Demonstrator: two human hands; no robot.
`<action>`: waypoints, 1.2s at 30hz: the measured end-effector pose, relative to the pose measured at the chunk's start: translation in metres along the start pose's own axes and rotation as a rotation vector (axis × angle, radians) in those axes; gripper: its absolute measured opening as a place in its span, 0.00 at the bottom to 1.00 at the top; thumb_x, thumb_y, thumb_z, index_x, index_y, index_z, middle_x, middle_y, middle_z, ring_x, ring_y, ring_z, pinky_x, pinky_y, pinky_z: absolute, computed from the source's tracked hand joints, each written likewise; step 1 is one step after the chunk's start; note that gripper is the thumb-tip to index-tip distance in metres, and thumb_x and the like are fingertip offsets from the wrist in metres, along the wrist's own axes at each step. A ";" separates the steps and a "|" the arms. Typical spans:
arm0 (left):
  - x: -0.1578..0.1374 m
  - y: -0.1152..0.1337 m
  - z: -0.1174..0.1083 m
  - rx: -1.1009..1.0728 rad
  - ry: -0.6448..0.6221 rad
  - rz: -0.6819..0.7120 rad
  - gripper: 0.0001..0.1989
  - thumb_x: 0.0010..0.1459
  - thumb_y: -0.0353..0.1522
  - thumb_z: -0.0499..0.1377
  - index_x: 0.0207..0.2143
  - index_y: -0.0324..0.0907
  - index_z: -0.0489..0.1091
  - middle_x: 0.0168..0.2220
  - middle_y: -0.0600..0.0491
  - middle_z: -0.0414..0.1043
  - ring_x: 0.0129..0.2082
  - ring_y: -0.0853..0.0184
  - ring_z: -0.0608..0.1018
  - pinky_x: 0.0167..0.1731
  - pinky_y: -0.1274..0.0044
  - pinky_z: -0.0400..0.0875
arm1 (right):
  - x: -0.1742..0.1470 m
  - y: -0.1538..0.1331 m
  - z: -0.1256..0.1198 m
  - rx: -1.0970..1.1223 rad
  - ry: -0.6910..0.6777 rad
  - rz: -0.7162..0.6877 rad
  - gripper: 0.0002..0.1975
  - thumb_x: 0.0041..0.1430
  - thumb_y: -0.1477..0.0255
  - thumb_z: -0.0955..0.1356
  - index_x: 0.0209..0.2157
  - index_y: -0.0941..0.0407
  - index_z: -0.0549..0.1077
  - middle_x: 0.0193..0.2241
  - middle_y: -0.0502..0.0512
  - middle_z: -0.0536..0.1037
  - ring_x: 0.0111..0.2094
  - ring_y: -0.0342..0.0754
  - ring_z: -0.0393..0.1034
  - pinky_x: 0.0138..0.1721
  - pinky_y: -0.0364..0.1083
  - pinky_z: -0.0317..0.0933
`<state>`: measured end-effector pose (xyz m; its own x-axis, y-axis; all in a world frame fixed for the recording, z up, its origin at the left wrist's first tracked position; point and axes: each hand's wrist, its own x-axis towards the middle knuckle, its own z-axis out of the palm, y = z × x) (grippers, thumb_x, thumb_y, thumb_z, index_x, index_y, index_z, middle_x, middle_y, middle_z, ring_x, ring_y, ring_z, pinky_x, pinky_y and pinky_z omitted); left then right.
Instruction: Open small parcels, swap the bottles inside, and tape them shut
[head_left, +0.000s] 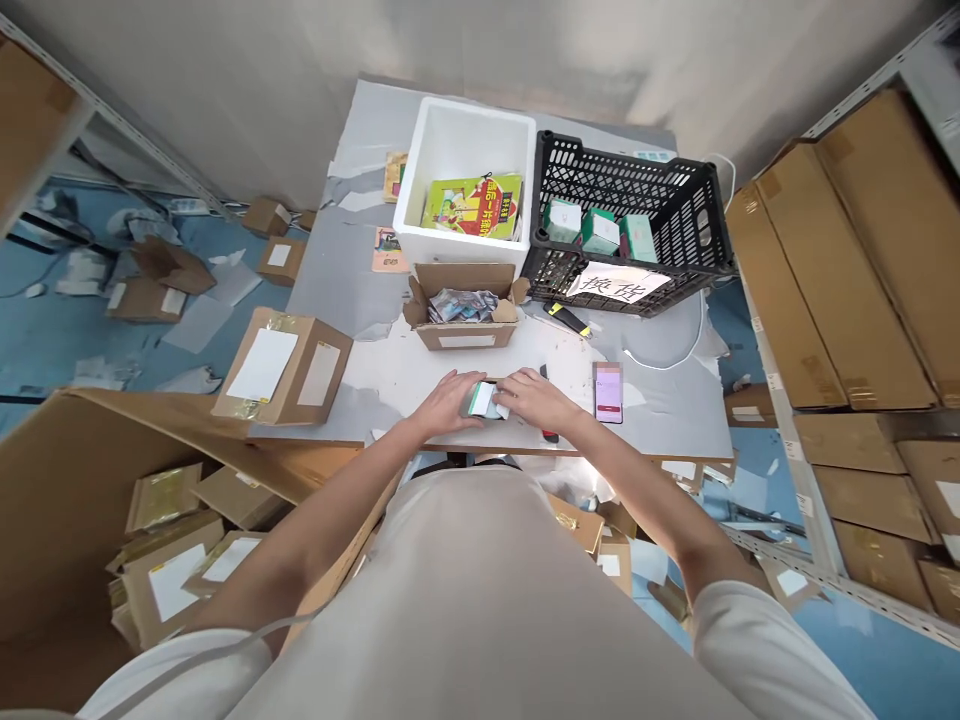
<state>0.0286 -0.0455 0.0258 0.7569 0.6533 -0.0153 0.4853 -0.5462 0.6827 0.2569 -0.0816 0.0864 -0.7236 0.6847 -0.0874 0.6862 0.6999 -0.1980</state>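
A small green-and-white box lies at the table's near edge, between my two hands. My left hand is closed against its left side, thumb toward me. Bent fingers of my right hand grip the box's right end, where a whitish patch shows under the fingertips; I cannot tell whether it is a flap or a label. Partly behind my right hand lies a red-and-black tool. Just beyond the hands stands an open carton with crumpled, printed packing material inside.
Behind are a white foam bin with green booklets and a black crate holding several green boxes. A yellow-and-black cutter and a phone lie to the right. A taped carton stands left; shelving flanks the right.
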 end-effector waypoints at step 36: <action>0.001 -0.006 0.002 -0.131 0.056 0.159 0.39 0.41 0.37 0.66 0.56 0.41 0.56 0.51 0.43 0.63 0.52 0.54 0.68 0.52 0.63 0.64 | 0.052 -0.081 0.000 -0.040 -0.048 0.934 0.22 0.52 0.56 0.67 0.42 0.59 0.71 0.38 0.65 0.77 0.44 0.58 0.66 0.44 0.57 0.53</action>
<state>0.0273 -0.0423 0.0202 0.7922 0.5945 0.1378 0.2982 -0.5741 0.7626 0.1634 -0.1025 0.0983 0.1205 0.9647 -0.2343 0.9925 -0.1224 0.0066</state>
